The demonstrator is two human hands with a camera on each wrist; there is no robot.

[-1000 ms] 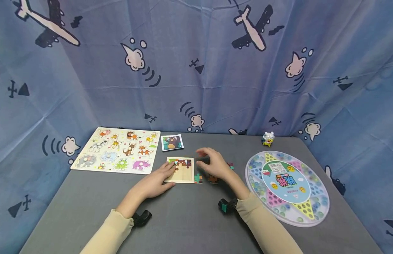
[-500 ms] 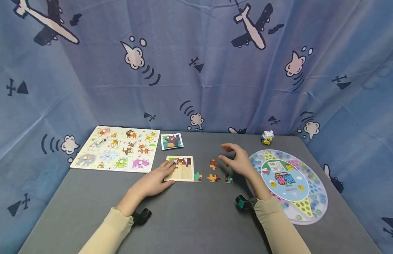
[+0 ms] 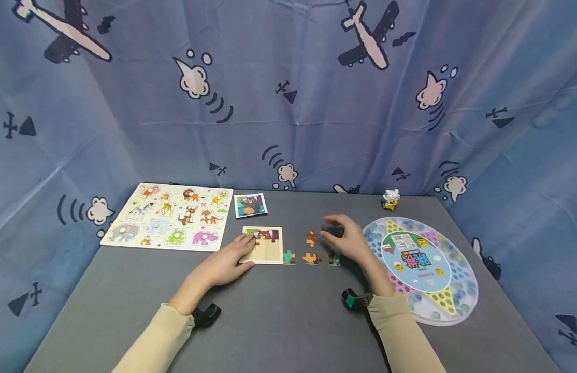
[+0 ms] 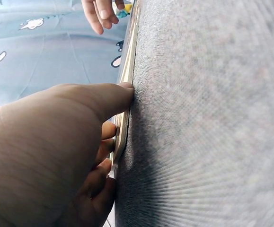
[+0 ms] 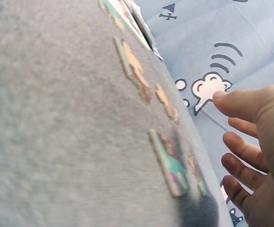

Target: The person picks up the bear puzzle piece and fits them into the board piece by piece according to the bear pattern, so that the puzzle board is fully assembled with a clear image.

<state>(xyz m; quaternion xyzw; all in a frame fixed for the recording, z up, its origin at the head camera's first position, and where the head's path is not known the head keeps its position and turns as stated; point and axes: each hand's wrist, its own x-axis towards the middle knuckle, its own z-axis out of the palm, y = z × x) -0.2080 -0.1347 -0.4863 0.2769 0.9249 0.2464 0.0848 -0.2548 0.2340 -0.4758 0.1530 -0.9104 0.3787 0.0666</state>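
In the head view my left hand (image 3: 230, 260) rests on the left side of a small wooden puzzle tray (image 3: 270, 254), fingers laid over its edge and thumb at the front corner. Bear-face pieces fill the tray's upper row; below them bare wood shows. My right hand (image 3: 348, 239) hovers with loosely bent fingers and holds nothing. Under and left of it lie loose jigsaw pieces: a brown one (image 3: 312, 238), an orange-brown one (image 3: 312, 258) and a dark green one (image 3: 334, 259). A green-orange piece (image 3: 289, 257) lies against the tray's right side. Another piece (image 5: 196, 174) shows in the right wrist view.
Behind the tray lies a bear picture card (image 3: 250, 205). An animal peg puzzle board (image 3: 148, 239) is at the left. A round Chinese checkers box (image 3: 416, 259) sits close beside the right forearm, and a small white-and-yellow figurine (image 3: 390, 199) stands at the back right.
My right hand has moved right, away from the tray, uncovering loose pieces, and then lowered slightly over those at the right. The left hand stays on the tray.
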